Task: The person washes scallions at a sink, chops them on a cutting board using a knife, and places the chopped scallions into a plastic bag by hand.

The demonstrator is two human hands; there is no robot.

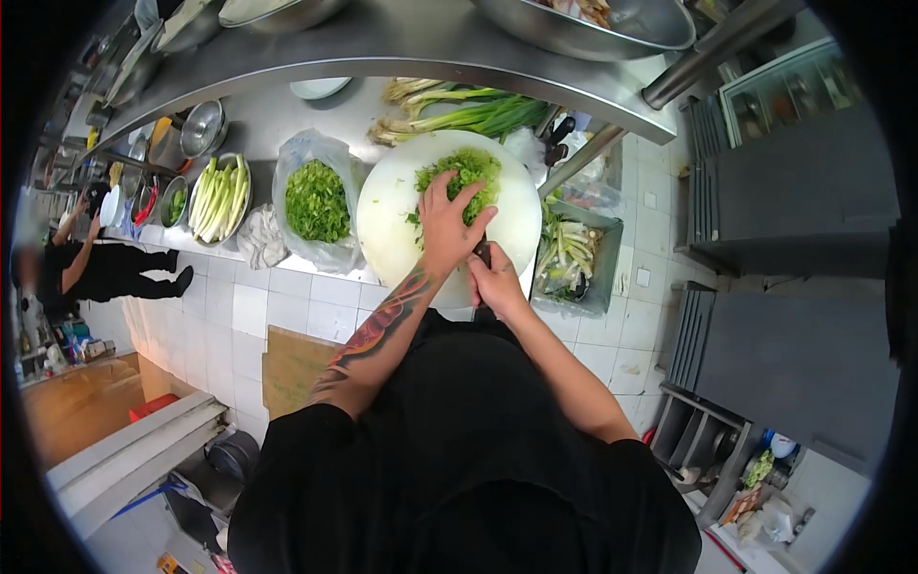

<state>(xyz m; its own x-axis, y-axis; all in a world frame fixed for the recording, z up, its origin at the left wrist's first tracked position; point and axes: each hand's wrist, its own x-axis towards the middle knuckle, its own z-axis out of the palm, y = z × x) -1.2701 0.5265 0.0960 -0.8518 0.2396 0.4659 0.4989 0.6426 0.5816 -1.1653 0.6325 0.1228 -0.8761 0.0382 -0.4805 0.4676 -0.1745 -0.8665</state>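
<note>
On a round white cutting board [387, 225] lies a heap of chopped greens [476, 170]. My left hand [449, 222] rests over the lower part of the heap with its fingers spread. Just to its right, my right hand [496, 279] is wrapped round the dark handle of a knife [483, 253] near the board's front edge. The knife's blade is mostly hidden by my left hand. Left of the board, a clear plastic bag [355, 182] holds more chopped greens [317, 201].
Whole green onions [478, 113] lie behind the board. A bowl of cut stalks [219, 199] and a crumpled cloth [261, 237] are to the left. A green bin [605, 258] stands right. A steel shelf [402, 48] crosses above. Another person [105, 271] stands far left.
</note>
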